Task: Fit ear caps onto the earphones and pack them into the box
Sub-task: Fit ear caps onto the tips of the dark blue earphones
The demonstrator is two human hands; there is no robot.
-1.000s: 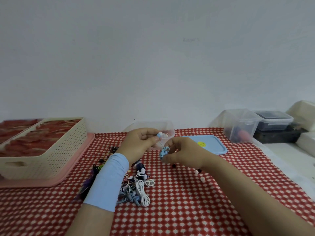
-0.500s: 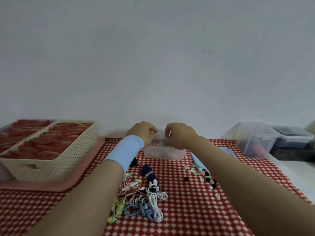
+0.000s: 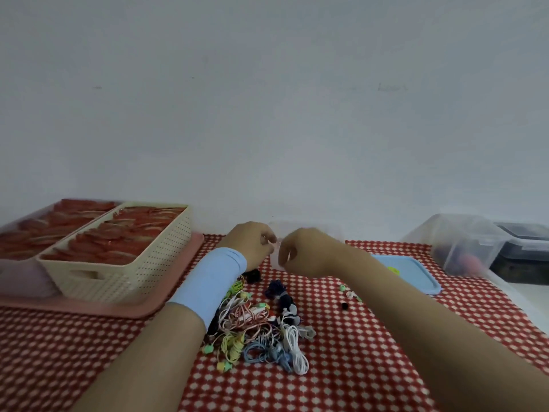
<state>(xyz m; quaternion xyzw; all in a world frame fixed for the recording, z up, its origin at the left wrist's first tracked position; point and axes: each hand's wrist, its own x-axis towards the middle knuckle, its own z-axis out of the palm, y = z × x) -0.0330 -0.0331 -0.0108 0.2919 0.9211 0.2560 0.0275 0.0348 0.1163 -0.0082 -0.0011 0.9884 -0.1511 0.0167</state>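
Hands met at the middle of the frame, two of them, over one small clear box (image 3: 315, 227) that stood on the far side of the surface (image 3: 356, 370), close to the wall. Both the left hand (image 3: 252, 242) and the right hand (image 3: 309, 254) had their fingers curled inward, knuckles nearly touching. Blur hid the fingertips, so whether either grip closed on an earphone or on nothing could not be told. One thin white strand showed at the right hand's fingers. One pale blue band (image 3: 211, 281) wrapped the left forearm.

Lower centre, one tangled pile of earphones (image 3: 255, 328) lay on the red-and-white checked surface: coils in white, blue, yellow-green, red-and-white, navy and black, too knotted for an exact count. Just beside the right forearm lay four loose ear caps (image 3: 344, 305): two green, one pale, one black. One blue lid (image 3: 416, 275) lay flat at centre right.

At the left, one cream basket (image 3: 124, 263) of red items sat on one pink tray (image 3: 104, 309), with one more container (image 3: 44, 221) of red items behind it. At the far right stood one clear tub (image 3: 463, 242) and one dark-lidded tub (image 3: 523, 242).
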